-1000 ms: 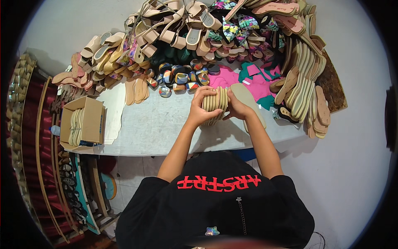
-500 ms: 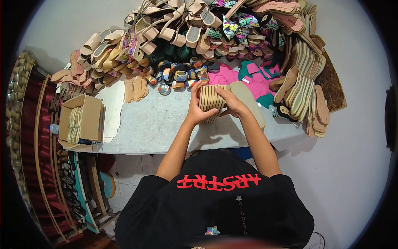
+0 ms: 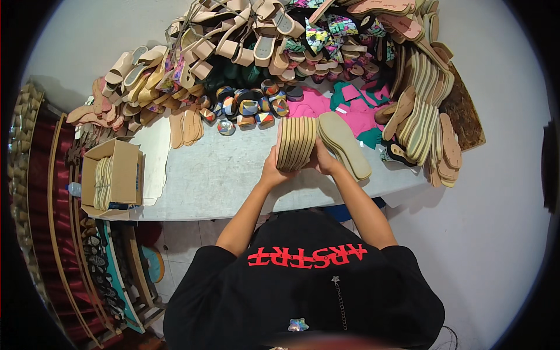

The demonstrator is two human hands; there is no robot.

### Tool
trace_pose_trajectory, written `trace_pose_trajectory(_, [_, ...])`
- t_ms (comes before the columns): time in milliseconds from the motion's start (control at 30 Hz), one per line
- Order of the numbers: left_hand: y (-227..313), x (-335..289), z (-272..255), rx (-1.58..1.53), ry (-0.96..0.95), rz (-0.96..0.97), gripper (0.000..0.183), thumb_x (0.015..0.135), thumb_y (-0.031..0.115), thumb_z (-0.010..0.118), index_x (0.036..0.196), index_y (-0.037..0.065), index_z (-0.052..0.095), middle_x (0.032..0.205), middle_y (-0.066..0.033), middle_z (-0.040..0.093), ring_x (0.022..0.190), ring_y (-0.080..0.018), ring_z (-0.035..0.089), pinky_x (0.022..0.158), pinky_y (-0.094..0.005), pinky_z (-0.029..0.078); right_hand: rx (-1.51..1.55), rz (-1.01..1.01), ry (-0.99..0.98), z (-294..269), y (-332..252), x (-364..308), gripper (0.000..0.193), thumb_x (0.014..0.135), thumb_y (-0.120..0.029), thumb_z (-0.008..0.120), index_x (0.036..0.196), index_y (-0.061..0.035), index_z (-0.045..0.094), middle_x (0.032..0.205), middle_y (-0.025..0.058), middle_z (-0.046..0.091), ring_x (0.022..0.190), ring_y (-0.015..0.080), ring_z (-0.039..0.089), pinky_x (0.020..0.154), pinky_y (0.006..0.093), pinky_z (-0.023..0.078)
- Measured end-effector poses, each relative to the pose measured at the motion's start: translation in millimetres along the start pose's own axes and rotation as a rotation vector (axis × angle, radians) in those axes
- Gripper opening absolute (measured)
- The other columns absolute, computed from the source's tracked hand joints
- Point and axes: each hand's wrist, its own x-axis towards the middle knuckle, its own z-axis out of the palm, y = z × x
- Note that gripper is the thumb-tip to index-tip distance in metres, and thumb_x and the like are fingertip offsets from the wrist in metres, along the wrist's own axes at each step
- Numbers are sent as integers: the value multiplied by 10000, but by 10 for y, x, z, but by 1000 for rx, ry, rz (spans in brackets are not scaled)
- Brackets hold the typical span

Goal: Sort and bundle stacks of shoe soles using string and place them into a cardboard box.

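Observation:
Between my hands, a stack of cream-edged shoe soles [image 3: 296,143] stands on its edges over the near part of the table. My left hand [image 3: 273,170] grips its lower left side. My right hand [image 3: 322,158] holds the lower right side, its fingertips hidden behind the stack. Just right of that hand lies a small pile of pale, olive-coloured soles [image 3: 345,146], flat on the table. Beyond the stack sit several colourful patchwork-patterned slide sandals [image 3: 248,107].
Heaped beige sandals [image 3: 233,35] line the table's back. Pink and green fabric pieces [image 3: 356,114] lie behind the pale soles. Striped sole stacks [image 3: 426,111] fill the right end. An open cardboard box [image 3: 125,175] holding soles stands at the left edge of the table [image 3: 204,175].
Both hands have slid from the stack's upper end down to its lower sides. The stack now shows more of its length, tilted upright. The pale soles beside it are more exposed.

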Motion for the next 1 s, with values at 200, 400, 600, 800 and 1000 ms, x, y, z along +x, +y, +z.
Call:
trace_pose_trajectory(200, [240, -82, 104, -56, 109, -136, 1000, 440, 277, 830, 1203, 14, 239, 1032, -173, 492, 966, -274, 508, 828, -367, 416, -28, 96, 132, -126, 10, 85, 705, 831, -606, 271, 1357, -165, 110, 1409, 109, 116, 1224, 438, 192, 799, 622, 370])
trace_pose_trajectory(400, [243, 20, 167, 289, 113, -214, 907, 445, 319, 777, 1112, -65, 298, 1053, -221, 369, 1045, -337, 352, 903, -407, 325, -141, 136, 396, -217, 191, 236, 384, 892, -330, 391, 1174, -73, 436, 1129, 96, 455, 931, 268, 476, 712, 393, 497])
trace_pose_trajectory(600, [104, 100, 214, 419, 145, -391, 875, 439, 283, 759, 1102, -64, 305, 1056, -226, 368, 1022, -349, 350, 897, -419, 316, -505, -84, 372, -280, 72, 138, 243, 848, -203, 465, 1011, -42, 547, 944, 72, 539, 861, 192, 517, 760, 317, 441])
trace_pose_trajectory(800, [153, 113, 207, 404, 146, -429, 861, 457, 281, 757, 1102, -61, 300, 1057, -220, 366, 1018, -353, 355, 900, -423, 313, -1174, -437, 1083, -964, -331, -470, 363, 706, -191, 626, 990, 29, 570, 917, 167, 582, 871, 270, 553, 769, 341, 426])
trace_pose_trajectory(1000, [150, 131, 254, 407, 140, -446, 860, 460, 309, 751, 1094, -68, 308, 1052, -215, 374, 1012, -350, 352, 889, -416, 305, -471, 165, 618, -1338, -125, -454, 625, 622, -292, 716, 1074, 82, 502, 912, 165, 599, 763, 215, 597, 682, 298, 465])
